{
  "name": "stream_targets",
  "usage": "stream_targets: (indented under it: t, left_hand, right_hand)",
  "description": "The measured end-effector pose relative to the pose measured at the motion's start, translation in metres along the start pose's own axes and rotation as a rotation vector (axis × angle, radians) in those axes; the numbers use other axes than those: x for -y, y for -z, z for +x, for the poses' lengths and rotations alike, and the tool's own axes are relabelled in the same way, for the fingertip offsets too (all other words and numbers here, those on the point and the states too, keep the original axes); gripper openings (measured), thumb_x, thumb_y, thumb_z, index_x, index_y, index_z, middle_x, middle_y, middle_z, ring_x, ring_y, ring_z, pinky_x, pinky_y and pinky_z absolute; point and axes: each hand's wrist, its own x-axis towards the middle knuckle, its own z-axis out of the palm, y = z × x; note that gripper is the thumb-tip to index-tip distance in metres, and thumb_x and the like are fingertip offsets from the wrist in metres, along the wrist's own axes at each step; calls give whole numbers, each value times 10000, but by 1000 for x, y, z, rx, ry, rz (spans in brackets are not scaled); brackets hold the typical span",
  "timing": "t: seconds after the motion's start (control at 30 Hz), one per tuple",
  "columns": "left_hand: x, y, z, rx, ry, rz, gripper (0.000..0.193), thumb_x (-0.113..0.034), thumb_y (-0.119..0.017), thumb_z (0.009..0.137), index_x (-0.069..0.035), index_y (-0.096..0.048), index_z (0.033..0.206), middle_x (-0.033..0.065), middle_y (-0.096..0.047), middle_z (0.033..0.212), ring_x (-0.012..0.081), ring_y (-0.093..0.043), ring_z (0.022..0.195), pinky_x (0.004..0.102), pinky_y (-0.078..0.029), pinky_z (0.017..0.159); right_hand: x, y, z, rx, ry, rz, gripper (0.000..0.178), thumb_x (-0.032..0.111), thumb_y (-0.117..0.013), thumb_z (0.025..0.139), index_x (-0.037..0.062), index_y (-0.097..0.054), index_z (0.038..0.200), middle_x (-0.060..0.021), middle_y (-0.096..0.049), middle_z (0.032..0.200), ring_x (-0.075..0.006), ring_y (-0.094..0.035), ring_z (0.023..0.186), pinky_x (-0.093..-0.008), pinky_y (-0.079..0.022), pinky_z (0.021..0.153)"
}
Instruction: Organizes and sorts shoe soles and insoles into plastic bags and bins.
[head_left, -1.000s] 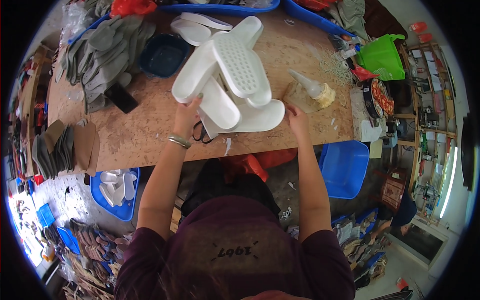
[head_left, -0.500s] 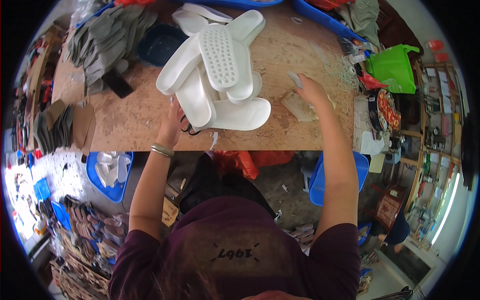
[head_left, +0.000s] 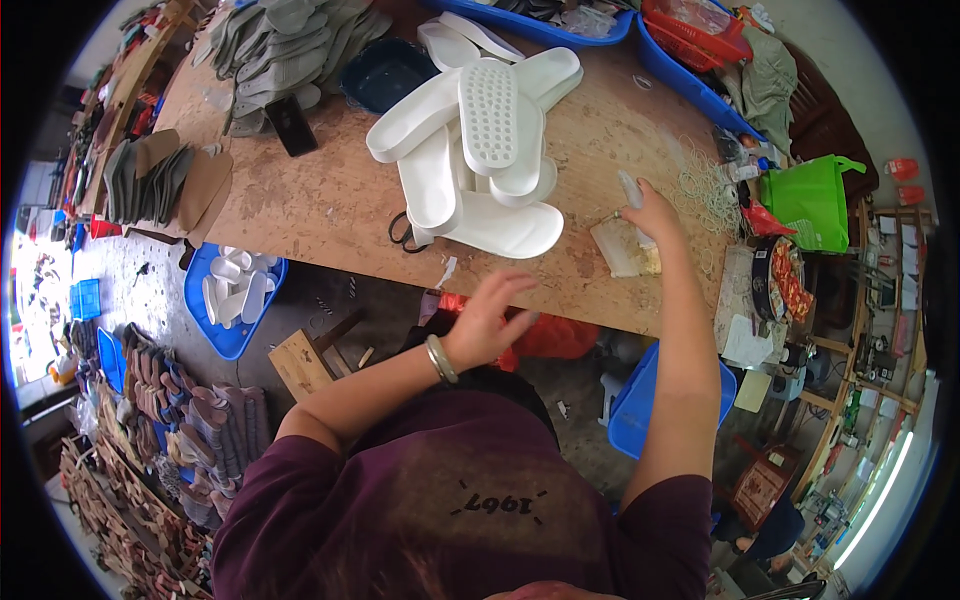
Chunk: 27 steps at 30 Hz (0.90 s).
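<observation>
My left hand (head_left: 490,318) is raised just off the table's front edge, its fingers apart and nothing in it. At the right of the table my right hand (head_left: 652,214) is closed round a pale, narrow object (head_left: 629,188); its exact kind cannot be made out. Below that hand lies a cream-coloured flat slab (head_left: 618,250), partly covered. Between the hands, farther in, is a loose heap of white shoe soles (head_left: 428,180), one with its dimpled underside (head_left: 489,118) turned up. Black-handled scissors (head_left: 402,232) lie at the heap's left, partly hidden by it.
A dark bowl (head_left: 385,78), a phone (head_left: 291,126) and stacked grey pieces (head_left: 285,50) lie far left. Blue trays (head_left: 690,80) line the back. A green bag (head_left: 806,203) stands right, beside tangled string (head_left: 706,185). Below the table, a blue bin (head_left: 228,330) holds white pieces.
My left hand has left the scissors' side of the heap and moved right and toward me, opening. My right hand still grips the pale object. The whole view has shifted.
</observation>
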Motion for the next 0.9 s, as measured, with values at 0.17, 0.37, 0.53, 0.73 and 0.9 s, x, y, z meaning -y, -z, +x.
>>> stream_targets:
  t: [0.17,0.37,0.53,0.73,0.9]
  left_hand:
    - [5,-23,-10,255,135,-152,351,-138,-629,833,-47,-515,1152,144,-483,1184,300,-490,1103,343,-415,928]
    - [24,-40,-37,337,361,-207,319,-192,-622,857,-43,-545,1129,112,-570,1033,217,-582,953,323,-472,836]
    - [22,-45,-46,400,387,-192,307,-210,-615,865,-30,-567,1109,117,-604,960,199,-610,888,314,-490,794]
    - [26,-52,-45,398,487,-301,313,-242,-604,857,-35,-572,1090,150,-608,1012,252,-606,920,340,-480,817]
    - [30,-51,-50,383,458,-263,311,-238,-595,863,-31,-572,1095,143,-630,983,236,-615,912,328,-481,802]
  right_hand:
    - [-28,16,-29,49,9,22,953,366,-757,648,119,-261,1423,-200,-529,1240,-345,-523,1133,-423,-406,948]
    - [-70,-3,-55,-4,119,276,1071,240,-807,592,138,-173,1449,-239,-356,1370,-371,-438,1215,-402,-374,1001]
    - [-62,4,-72,5,72,220,1102,176,-810,559,179,-163,1452,-223,-359,1358,-363,-450,1202,-405,-395,981]
    - [-53,4,-72,-47,68,221,1082,162,-791,552,184,-184,1448,-223,-442,1296,-367,-483,1165,-404,-416,944]
    - [-53,6,-52,-77,70,320,1048,175,-782,538,151,-239,1434,-231,-509,1245,-354,-523,1122,-386,-427,921]
